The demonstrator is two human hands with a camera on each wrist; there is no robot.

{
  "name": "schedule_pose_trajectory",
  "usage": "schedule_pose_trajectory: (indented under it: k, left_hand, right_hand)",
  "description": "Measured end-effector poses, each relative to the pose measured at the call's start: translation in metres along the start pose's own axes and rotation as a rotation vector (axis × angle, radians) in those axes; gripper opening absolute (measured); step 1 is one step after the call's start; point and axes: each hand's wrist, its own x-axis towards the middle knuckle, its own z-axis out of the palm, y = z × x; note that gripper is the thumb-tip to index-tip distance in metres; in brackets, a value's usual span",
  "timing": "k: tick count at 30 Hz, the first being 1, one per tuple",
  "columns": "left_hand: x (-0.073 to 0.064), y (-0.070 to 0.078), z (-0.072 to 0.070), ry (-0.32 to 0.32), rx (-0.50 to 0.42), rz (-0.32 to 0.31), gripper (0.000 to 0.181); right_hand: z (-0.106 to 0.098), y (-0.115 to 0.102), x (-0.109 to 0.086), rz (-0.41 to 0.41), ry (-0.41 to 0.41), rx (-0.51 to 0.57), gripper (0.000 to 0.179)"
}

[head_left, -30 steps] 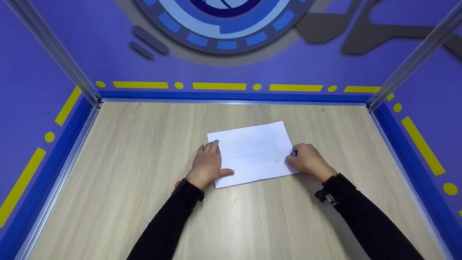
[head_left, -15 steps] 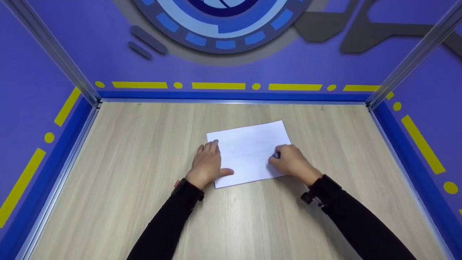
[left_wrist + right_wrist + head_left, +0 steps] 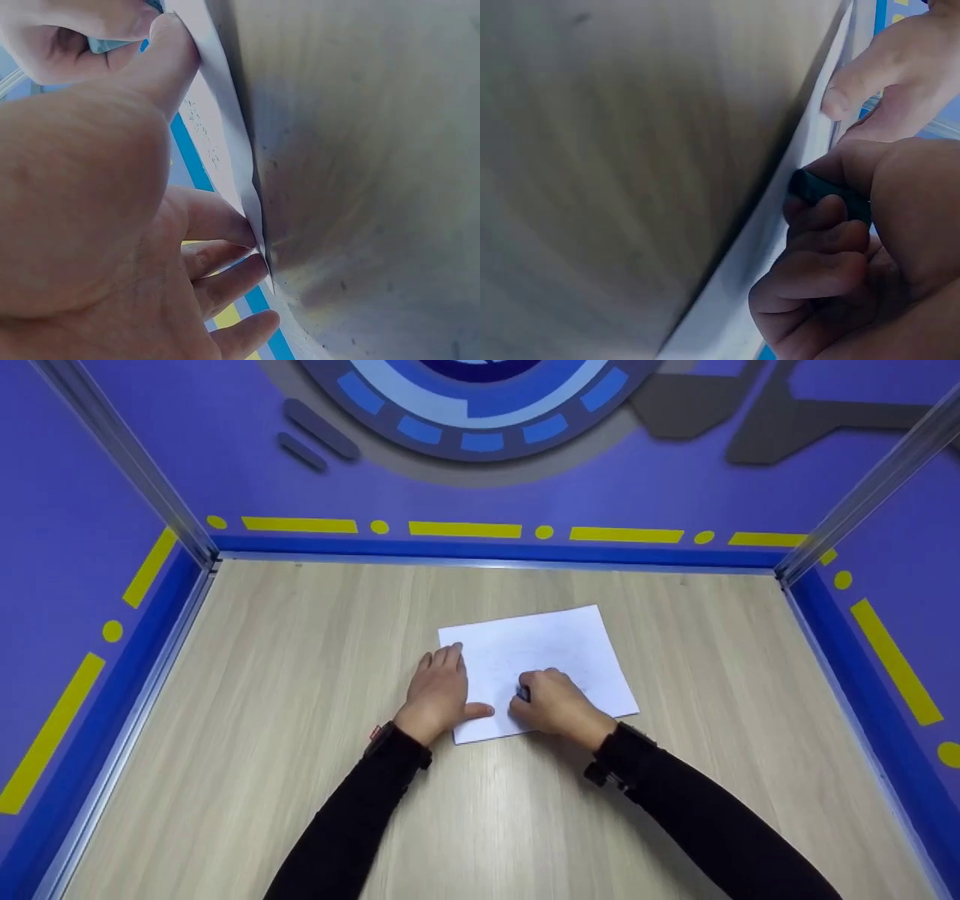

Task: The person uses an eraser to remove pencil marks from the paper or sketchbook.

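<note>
A white sheet of paper [image 3: 551,637] lies slightly turned on the wooden table, with faint grey marks and small dark specks on it. My left hand [image 3: 437,690] presses flat on its left side, fingers straight and thumb spread across the lower left part. Over the lower middle of the sheet, my right hand [image 3: 556,703] grips a small dark teal eraser [image 3: 829,196] between thumb and curled fingers. Most of the eraser is hidden inside that hand. In the left wrist view the near edge of the paper looks slightly wavy, and the right hand is close beside the left thumb.
The pale wooden tabletop [image 3: 300,660] is bounded by metal rails and blue panels [image 3: 480,495] at the back and both sides. Black sleeves [image 3: 352,802] with wrist-worn devices cover the forearms.
The right hand has moved left with the eraser, from the paper's right edge to its lower middle. The left hand has stayed on the sheet. The head view has shifted slightly.
</note>
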Motion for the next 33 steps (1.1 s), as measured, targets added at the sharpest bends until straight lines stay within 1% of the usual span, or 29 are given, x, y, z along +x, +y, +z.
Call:
schedule_pose_trajectory:
  k: [5, 10, 13, 18, 23, 28, 31, 33]
  left_hand:
    - [0.001, 0.003, 0.0, -0.012, 0.001, 0.0, 0.115]
    - [0.001, 0.003, 0.0, -0.012, -0.004, 0.009, 0.114]
    - [0.0, 0.003, 0.0, -0.009, 0.008, 0.004, 0.114]
    - [-0.002, 0.001, 0.0, -0.009, 0.006, 0.007, 0.114]
    - [-0.001, 0.001, 0.0, -0.012, 0.034, 0.013, 0.115]
    - [0.001, 0.002, 0.0, -0.004, 0.037, 0.011, 0.117]
    - [0.0, 0.002, 0.001, 0.001, 0.031, 0.01, 0.117]
    - [0.0, 0.002, 0.001, -0.001, 0.022, 0.01, 0.117]
  right_hand:
    - [-0.002, 0.014, -0.004, 0.002, 0.006, 0.021, 0.026]
    - [-0.011, 0.039, -0.009, -0.001, 0.045, 0.043, 0.028]
    - [-0.018, 0.056, -0.012, 0.012, 0.054, 0.055, 0.03]
    - [-0.03, 0.085, -0.019, 0.073, 0.032, 0.069, 0.029]
    - [-0.043, 0.108, -0.026, 0.152, 0.014, 0.078, 0.029]
    - [-0.053, 0.119, -0.031, 0.206, 0.004, 0.054, 0.028]
    - [-0.055, 0.118, -0.032, 0.213, -0.01, 0.04, 0.026]
    - [-0.056, 0.116, -0.033, 0.21, -0.008, 0.051, 0.026]
